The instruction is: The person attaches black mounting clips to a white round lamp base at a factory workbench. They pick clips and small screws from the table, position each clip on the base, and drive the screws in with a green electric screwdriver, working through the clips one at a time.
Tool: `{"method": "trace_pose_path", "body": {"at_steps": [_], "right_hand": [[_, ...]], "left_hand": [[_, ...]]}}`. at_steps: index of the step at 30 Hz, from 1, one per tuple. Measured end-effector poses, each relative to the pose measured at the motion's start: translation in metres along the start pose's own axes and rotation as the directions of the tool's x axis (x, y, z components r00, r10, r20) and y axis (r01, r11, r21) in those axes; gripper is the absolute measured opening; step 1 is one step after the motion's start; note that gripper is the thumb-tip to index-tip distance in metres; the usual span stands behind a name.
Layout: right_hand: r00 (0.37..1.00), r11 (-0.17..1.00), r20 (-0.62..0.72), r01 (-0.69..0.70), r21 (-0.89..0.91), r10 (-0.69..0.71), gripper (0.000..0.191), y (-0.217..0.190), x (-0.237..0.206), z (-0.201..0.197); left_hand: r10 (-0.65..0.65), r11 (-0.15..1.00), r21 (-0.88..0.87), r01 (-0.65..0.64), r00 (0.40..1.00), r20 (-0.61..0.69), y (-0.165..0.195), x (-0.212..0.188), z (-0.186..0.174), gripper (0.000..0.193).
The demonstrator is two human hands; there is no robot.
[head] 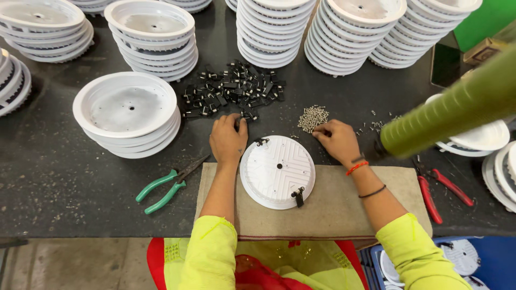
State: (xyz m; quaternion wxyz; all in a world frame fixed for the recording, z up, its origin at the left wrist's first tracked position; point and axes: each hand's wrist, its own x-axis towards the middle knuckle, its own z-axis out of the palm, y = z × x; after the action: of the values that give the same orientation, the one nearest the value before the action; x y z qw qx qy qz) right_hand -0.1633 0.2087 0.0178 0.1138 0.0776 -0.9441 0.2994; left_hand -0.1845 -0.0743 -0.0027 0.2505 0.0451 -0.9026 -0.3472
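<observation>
A small brown cardboard box [482, 51] sits at the far upper right, well beyond the right hand [337, 140], against a green surface.

At centre frame I see a white round housing [277, 172] lying on a beige cloth [333, 207]. My left hand [228, 140] touches the pile of black clips [231, 88] just above it, fingers curled. My right hand [337, 138] pinches at the small heap of screws [312, 116] on the dark tabletop [54, 177].
</observation>
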Motion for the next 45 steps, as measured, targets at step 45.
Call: {"method": "trace_pose_path", "body": {"at_steps": [45], "right_hand": [[0.802,0.926,0.525,0.089,0.367,-0.285,0.015,-0.073,-0.069,-0.027]], "left_hand": [[0.019,0.999,-0.04,-0.02,0.999,-0.036,0.002,0.001,-0.003,0.019]]}}
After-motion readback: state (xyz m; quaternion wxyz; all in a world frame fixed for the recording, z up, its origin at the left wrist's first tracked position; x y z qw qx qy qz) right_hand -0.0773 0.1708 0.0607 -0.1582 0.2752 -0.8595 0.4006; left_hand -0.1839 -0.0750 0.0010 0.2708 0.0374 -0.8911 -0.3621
